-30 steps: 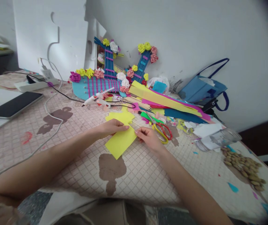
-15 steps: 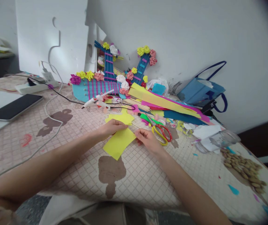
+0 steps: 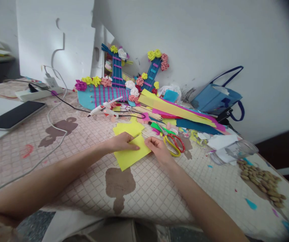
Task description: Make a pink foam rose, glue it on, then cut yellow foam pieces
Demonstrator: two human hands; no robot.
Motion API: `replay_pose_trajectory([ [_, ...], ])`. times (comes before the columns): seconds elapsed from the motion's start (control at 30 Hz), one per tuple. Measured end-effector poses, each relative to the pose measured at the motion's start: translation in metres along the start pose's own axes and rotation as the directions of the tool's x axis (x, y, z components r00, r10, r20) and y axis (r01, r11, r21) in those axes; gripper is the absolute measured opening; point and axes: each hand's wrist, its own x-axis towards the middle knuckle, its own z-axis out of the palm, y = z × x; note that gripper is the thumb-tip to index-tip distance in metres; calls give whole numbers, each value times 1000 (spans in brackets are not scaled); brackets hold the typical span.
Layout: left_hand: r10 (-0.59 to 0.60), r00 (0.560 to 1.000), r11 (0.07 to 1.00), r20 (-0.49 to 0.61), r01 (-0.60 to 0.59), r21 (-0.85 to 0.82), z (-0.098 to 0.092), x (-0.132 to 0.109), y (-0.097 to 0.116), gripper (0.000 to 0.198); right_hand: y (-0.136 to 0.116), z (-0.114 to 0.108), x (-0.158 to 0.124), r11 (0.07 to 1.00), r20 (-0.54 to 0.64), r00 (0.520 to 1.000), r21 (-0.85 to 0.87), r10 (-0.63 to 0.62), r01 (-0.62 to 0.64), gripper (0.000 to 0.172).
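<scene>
A yellow paper sheet (image 3: 130, 156) is held between both hands above the quilted cloth. My left hand (image 3: 124, 142) pinches its upper left part, with the thumb lying over the paper. At the sheet's right corner, the fingertips of my right hand (image 3: 158, 147) are closed on the edge. Part of a thin pale stick (image 3: 144, 134) shows just behind the sheet; whether a finger touches it I cannot tell. More yellow paper (image 3: 129, 128) lies behind my left hand. Scissors with yellow handles (image 3: 172, 148) and a red-handled pair (image 3: 179, 143) rest to the right of my right hand.
A white glue gun (image 3: 104, 109) lies beyond the hands, its black cord running left. Behind it are flower-decorated blue crafts (image 3: 104, 95) and long paper strips (image 3: 177, 109). A phone (image 3: 15, 114) is at left; a clear jar (image 3: 242, 148) and peanuts (image 3: 260, 179) at right.
The yellow sheet has turned and shows wider, its right corner further right. My left hand has moved slightly down, its thumb now across the paper. My right hand stays nearly in place.
</scene>
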Motion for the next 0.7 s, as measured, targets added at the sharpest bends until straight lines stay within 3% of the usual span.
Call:
replay_pose_trajectory([
  [0.17,5,999,999,42,-7,54,2,-2,2,40,1,3,0,1000,-67,998,29,4,-2,28],
  [0.27,12,998,996,67,-18,87,2,-2,2,39,0,4,-1,995,-42,998,93,36,-32,29],
  [0.47,16,989,995,144,-30,93,1,-1,0,39,3,6,0,998,-96,995,62,15,-9,29],
  [0.7,-26,986,999,167,32,-37,-1,1,-2,37,-4,2,-1,998,-35,999,58,25,-23,31],
])
